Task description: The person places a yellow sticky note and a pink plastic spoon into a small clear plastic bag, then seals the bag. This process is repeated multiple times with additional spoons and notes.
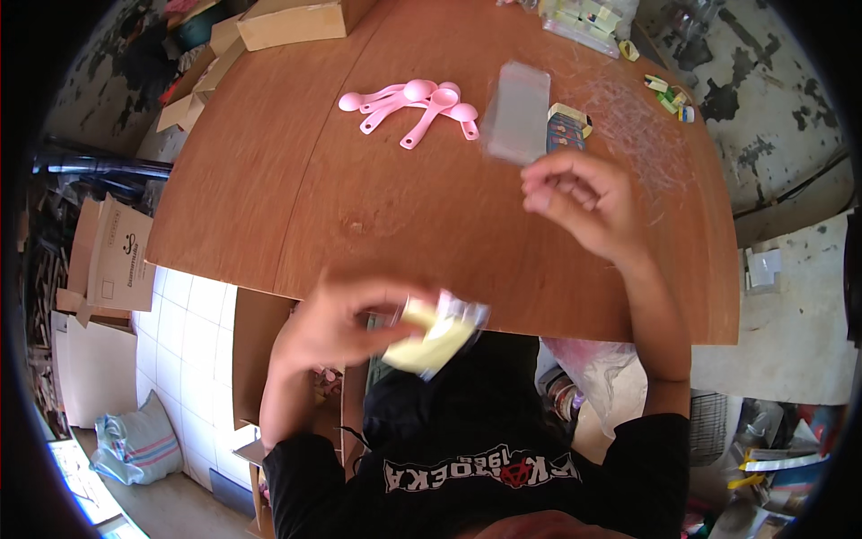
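My left hand [337, 314] is closed on a small clear plastic packet [435, 337] with a pale yellow piece inside. It is held over my lap, just off the table's near edge, and motion smears it. Raised above the right part of the table, my right hand [588, 198] has its fingers curled and the thumb close to the fingertips; anything between them is too small to make out. Just beyond it lie a stack of clear plastic bags [521, 112] and some dark printed cards [566, 130]. Several pink measuring spoons [435, 117] lie to their left.
Loose clear strands [633, 121] spread over the right side of the brown wooden table [359, 207]. Small yellow-green pieces [666, 97] sit near its right edge. A cardboard box [292, 22] and a clear packet pile [584, 25] stand at the far side.
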A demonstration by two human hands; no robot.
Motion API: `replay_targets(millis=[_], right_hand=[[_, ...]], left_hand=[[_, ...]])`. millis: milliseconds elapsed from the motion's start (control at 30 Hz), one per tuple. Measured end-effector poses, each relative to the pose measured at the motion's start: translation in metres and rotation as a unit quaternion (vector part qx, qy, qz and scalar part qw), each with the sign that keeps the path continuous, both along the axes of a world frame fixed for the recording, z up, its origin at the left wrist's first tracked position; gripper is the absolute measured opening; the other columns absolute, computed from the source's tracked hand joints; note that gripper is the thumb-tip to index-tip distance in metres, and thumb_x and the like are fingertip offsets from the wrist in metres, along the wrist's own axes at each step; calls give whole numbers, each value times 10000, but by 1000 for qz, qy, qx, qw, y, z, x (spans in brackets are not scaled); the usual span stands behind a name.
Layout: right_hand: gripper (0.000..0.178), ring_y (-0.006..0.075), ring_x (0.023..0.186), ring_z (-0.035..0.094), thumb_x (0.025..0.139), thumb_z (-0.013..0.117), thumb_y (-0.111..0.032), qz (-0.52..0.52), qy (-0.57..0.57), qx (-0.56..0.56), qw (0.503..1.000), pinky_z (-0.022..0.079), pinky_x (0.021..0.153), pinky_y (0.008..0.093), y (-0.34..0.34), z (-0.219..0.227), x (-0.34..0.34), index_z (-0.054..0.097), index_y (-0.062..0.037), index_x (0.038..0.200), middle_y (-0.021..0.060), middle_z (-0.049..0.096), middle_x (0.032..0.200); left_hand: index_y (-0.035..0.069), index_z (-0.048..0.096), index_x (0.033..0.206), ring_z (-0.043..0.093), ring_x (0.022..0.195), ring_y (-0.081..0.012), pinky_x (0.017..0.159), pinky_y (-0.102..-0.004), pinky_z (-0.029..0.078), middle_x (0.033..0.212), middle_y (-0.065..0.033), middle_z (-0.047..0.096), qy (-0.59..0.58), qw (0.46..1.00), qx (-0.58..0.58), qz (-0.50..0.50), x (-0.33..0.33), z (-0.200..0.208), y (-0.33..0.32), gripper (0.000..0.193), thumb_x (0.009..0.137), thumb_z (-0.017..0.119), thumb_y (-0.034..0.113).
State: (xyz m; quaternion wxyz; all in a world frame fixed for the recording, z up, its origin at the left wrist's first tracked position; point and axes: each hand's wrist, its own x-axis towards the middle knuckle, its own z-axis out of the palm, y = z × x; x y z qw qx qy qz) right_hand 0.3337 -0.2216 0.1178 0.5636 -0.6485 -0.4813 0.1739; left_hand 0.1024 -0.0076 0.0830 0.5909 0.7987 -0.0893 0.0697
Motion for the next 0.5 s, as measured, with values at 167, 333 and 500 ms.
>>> replay_targets(millis=[167,333,500], right_hand=[[164,239,817,672,857,705,-99,-125,-314,-130,932,532,708,331,7,-14,45,704,-17,1000,98,701,934],[151,283,821,649,818,717,-121,-152,-378,-69,911,523,730,380,21,-55,75,725,-51,952,102,695,907],[100,276,799,646,790,738,-153,-176,-415,-115,885,503,732,397,38,-54,74,749,-64,835,80,698,848]], left_hand=[[27,707,1049,720,966,-242,727,-311,595,1111,-135,718,123,986,61,-95,-45,-46,7,293,768,756,-42],[44,617,1207,672,978,-356,839,-394,565,1183,-188,650,264,818,422,288,-103,-192,47,423,788,647,-3],[146,451,1447,369,1375,-442,1072,-552,380,1558,-229,280,420,729,517,159,-125,-239,23,728,837,721,437]])
